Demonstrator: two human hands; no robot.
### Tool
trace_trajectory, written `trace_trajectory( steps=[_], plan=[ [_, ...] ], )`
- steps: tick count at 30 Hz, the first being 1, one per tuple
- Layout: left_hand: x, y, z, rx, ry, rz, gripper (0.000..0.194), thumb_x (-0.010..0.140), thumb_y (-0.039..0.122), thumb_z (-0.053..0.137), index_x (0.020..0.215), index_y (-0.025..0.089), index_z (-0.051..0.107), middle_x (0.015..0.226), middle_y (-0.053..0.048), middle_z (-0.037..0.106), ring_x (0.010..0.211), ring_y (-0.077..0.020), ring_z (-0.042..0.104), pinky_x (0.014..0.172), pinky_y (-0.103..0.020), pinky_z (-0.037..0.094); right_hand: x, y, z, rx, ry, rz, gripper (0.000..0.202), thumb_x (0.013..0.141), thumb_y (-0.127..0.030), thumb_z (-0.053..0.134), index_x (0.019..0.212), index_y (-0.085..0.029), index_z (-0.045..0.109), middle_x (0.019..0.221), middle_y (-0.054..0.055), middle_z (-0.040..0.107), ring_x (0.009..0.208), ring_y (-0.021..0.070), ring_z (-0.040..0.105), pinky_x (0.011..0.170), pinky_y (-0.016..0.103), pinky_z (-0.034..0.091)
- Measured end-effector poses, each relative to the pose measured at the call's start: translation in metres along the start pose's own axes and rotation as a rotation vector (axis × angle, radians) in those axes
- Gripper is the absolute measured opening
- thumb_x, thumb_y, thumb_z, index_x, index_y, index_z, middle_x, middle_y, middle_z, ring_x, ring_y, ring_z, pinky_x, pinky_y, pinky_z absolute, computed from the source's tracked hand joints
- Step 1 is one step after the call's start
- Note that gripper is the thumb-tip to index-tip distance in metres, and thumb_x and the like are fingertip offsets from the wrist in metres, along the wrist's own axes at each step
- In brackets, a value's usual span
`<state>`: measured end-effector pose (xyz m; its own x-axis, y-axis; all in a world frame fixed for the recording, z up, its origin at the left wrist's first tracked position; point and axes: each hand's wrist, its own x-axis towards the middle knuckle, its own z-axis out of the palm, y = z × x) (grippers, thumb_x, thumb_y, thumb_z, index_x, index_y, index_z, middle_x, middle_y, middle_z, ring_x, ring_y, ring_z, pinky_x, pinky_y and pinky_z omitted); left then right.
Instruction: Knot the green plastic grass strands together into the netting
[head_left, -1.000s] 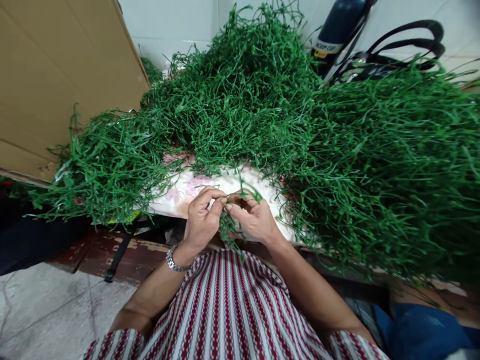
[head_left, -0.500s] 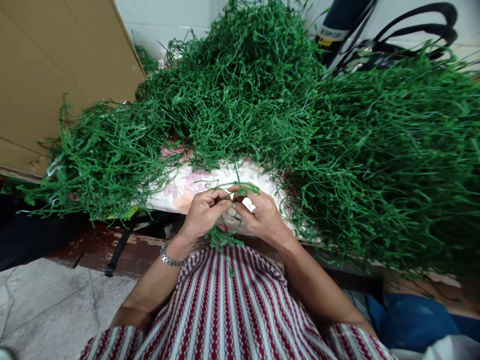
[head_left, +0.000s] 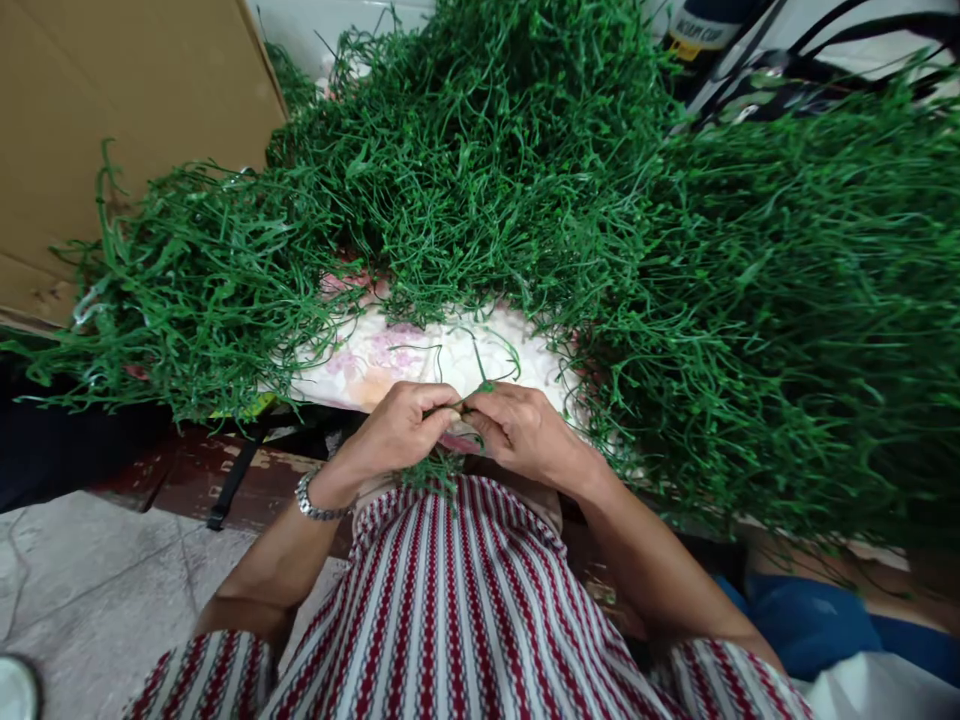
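Observation:
Thin green stems [head_left: 480, 360] run between my two hands, which meet fingertip to fingertip over the near edge of a pale floral cloth [head_left: 367, 365]. My left hand [head_left: 401, 425] pinches the stems between thumb and forefinger. Pressed close beside it, my right hand [head_left: 517, 425] grips them too, with a few ends curling out beyond its fingers. A small tuft of greens [head_left: 431, 472] hangs below the hands, in front of the striped garment. Where exactly the fingertips meet, the stems are partly hidden.
Large heaps of green stems [head_left: 480, 200] lie behind the cloth, to the left and to the right [head_left: 787, 330]. A cardboard panel [head_left: 135, 90] stands at the left. A dark bottle [head_left: 701, 40] and a bag with straps [head_left: 780, 85] are at the back right.
My hands have drawn together and the fingers have closed further on the stems. The whole view has shifted a little, with the heaps appearing slightly higher.

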<state>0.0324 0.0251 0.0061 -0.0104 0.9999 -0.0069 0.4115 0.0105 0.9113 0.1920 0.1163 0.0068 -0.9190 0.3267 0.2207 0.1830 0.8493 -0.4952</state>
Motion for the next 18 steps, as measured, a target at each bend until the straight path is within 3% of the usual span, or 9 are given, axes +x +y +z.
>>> trace_trajectory(
  steps=[5,7,9,12,14,18],
  plan=[
    [-0.004,-0.001,-0.015,-0.352,-0.440,-0.036,0.018,0.073,0.024,0.056,0.058,0.016,0.063,0.051,0.000,0.050,0.048,-0.0102,0.041,0.049,-0.023,0.034,0.003,0.007,-0.009,0.488,-0.382,-0.277,0.019,0.087,-0.018,0.044,0.074,-0.016,0.059,0.068,0.001,0.057,0.062,0.0090,0.050,0.061,0.020,0.039],
    [-0.004,-0.003,-0.018,-0.460,-0.490,-0.081,0.017,0.070,0.028,0.061,0.059,0.016,0.066,0.052,-0.002,0.053,0.048,-0.0111,0.043,0.049,-0.024,0.035,0.005,0.013,-0.011,0.642,-0.478,-0.289,0.019,0.088,-0.019,0.043,0.078,-0.016,0.058,0.070,0.001,0.057,0.064,0.0084,0.052,0.062,0.020,0.041],
    [-0.004,-0.005,-0.017,-0.524,-0.362,-0.149,0.017,0.068,0.031,0.063,0.060,0.016,0.066,0.052,-0.001,0.053,0.046,-0.0100,0.041,0.046,-0.023,0.033,0.005,0.017,-0.010,0.663,-0.383,-0.215,0.019,0.089,-0.024,0.042,0.080,-0.015,0.058,0.076,0.003,0.056,0.070,0.0095,0.052,0.066,0.021,0.042],
    [-0.003,-0.010,-0.010,-0.514,-0.059,-0.146,0.019,0.070,0.032,0.064,0.064,0.015,0.064,0.054,0.001,0.052,0.047,-0.0076,0.040,0.046,-0.020,0.031,0.005,0.015,-0.003,0.592,-0.121,-0.038,0.022,0.089,-0.031,0.043,0.083,-0.015,0.057,0.085,0.006,0.054,0.080,0.0129,0.051,0.074,0.026,0.042],
    [-0.003,-0.012,-0.004,-0.453,0.044,-0.089,0.017,0.073,0.029,0.062,0.066,0.014,0.062,0.057,0.002,0.053,0.052,-0.0074,0.044,0.050,-0.019,0.034,0.005,0.008,0.008,0.644,-0.020,0.113,0.027,0.089,-0.036,0.042,0.079,-0.015,0.054,0.077,0.004,0.052,0.073,0.0117,0.050,0.067,0.025,0.042],
    [-0.002,-0.013,0.009,-0.318,0.246,-0.004,0.012,0.075,0.024,0.061,0.068,0.014,0.061,0.061,0.001,0.057,0.058,-0.0084,0.050,0.055,-0.018,0.039,0.003,-0.008,0.035,0.964,0.156,0.375,0.032,0.086,-0.049,0.046,0.084,-0.017,0.050,0.062,-0.003,0.042,0.053,0.0073,0.039,0.048,0.018,0.034]
  ],
)
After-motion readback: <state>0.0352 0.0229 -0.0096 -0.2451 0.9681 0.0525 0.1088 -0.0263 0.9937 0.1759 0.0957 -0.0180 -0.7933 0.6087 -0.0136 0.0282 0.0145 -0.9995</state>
